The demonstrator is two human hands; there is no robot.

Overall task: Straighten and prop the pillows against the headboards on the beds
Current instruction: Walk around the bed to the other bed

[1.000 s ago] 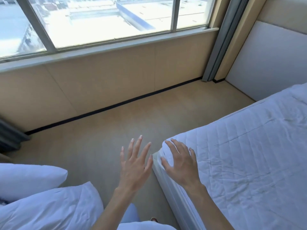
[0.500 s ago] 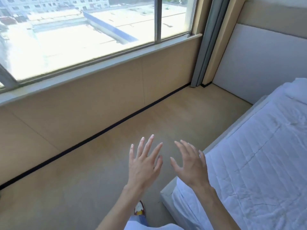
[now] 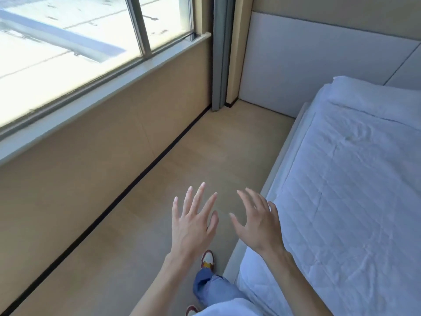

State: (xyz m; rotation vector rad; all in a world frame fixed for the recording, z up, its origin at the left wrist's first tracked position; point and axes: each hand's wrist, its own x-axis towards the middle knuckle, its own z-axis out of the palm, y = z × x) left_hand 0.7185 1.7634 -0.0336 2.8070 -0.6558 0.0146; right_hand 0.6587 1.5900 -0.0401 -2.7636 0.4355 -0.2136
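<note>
White and flat, a pillow (image 3: 376, 96) is seen lying at the far end of the bed (image 3: 355, 190), close to the pale padded headboard (image 3: 307, 55); whether the two touch cannot be told. It is laid down, not propped upright. The bed is covered by a white quilted mattress cover (image 3: 341, 224), which is creased in places. Both hands are held out empty in front of the body, palms down. The left hand (image 3: 193, 226) is raised over the wooden floor (image 3: 182, 160) with its fingers spread wide and nothing in it. The right hand (image 3: 259, 222) is held just beside it, over the near edge of the bed, fingers likewise fanned apart and closed on nothing. Below the hands a jeans leg (image 3: 211, 290) and a red and white shoe (image 3: 207, 258) are seen on the floor. A large window (image 3: 79, 53) is set in the wall on the left, with a grey curtain (image 3: 219, 53) in the corner.
</note>
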